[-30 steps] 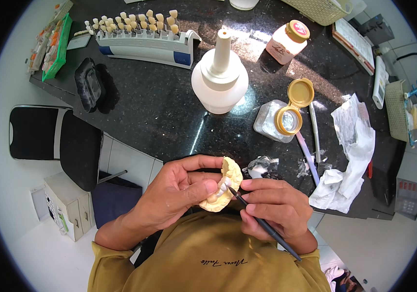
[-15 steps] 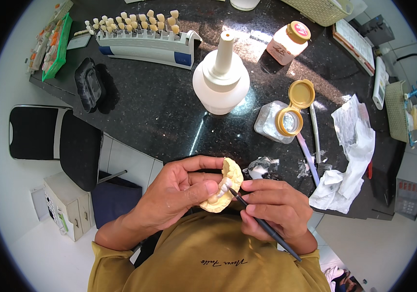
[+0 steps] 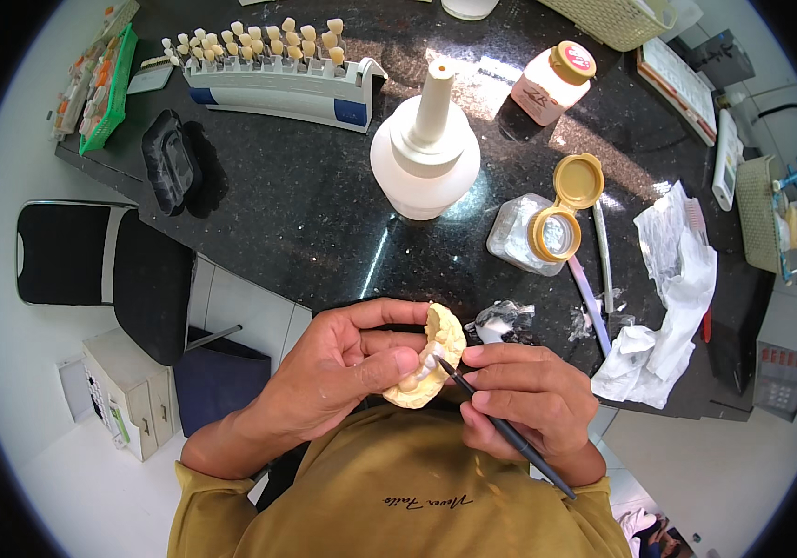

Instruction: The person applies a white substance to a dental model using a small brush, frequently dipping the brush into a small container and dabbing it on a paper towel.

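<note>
Between the thumb and fingers of my left hand (image 3: 347, 367) is a yellow plaster dental model (image 3: 447, 327), tilted on its side. White and pinkish teeth (image 3: 425, 363) show along its near part, by my thumb. My right hand (image 3: 538, 400) is closed around a slim black pen-like tool (image 3: 515, 439). Its thin tip rests at or just over the white teeth; actual contact is too small to make out. Just beyond the hands, a crumpled clear wrap with white material (image 3: 501, 321) lies on the dark speckled table (image 3: 296, 223).
A white nozzle bottle (image 3: 425, 153) stands mid-table. Right of it are an open gold-lidded jar (image 3: 521, 237), a pink jar (image 3: 552, 86), a lilac stick (image 3: 588, 302) and crumpled tissue (image 3: 668, 307). A tooth shade guide (image 3: 278, 93) and black tray (image 3: 171, 163) sit at left.
Almost nothing differs. The dental model and the tool tip have shifted very slightly; both hands keep their hold.
</note>
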A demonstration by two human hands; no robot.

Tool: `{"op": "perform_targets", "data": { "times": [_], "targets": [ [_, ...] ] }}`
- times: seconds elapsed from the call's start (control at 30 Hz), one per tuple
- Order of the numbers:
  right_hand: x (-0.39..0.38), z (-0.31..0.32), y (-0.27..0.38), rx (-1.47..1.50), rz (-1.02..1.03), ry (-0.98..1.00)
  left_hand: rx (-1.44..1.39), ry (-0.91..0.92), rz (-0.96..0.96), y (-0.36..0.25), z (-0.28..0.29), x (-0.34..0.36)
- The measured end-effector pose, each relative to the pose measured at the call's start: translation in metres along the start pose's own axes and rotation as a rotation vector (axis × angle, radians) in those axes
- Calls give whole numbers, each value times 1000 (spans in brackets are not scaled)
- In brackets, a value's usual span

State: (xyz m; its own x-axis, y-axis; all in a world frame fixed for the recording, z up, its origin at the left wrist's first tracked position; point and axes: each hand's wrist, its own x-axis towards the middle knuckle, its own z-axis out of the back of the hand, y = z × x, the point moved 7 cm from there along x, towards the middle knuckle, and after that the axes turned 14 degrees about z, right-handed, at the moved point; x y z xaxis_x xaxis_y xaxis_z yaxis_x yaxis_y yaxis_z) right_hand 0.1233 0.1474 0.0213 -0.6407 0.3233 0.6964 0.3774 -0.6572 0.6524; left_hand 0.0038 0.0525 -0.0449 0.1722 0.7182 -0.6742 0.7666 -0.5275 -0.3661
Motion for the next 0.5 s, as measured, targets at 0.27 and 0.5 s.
{"op": "perform_targets", "data": {
  "times": [0.27, 0.5],
  "targets": [
    [0, 0, -1, 2, 1, 0, 11, -6, 5, -1, -1, 0],
    [0, 2, -2, 45, 2, -25, 15, 3, 9, -1, -1, 0]
  ]
}}
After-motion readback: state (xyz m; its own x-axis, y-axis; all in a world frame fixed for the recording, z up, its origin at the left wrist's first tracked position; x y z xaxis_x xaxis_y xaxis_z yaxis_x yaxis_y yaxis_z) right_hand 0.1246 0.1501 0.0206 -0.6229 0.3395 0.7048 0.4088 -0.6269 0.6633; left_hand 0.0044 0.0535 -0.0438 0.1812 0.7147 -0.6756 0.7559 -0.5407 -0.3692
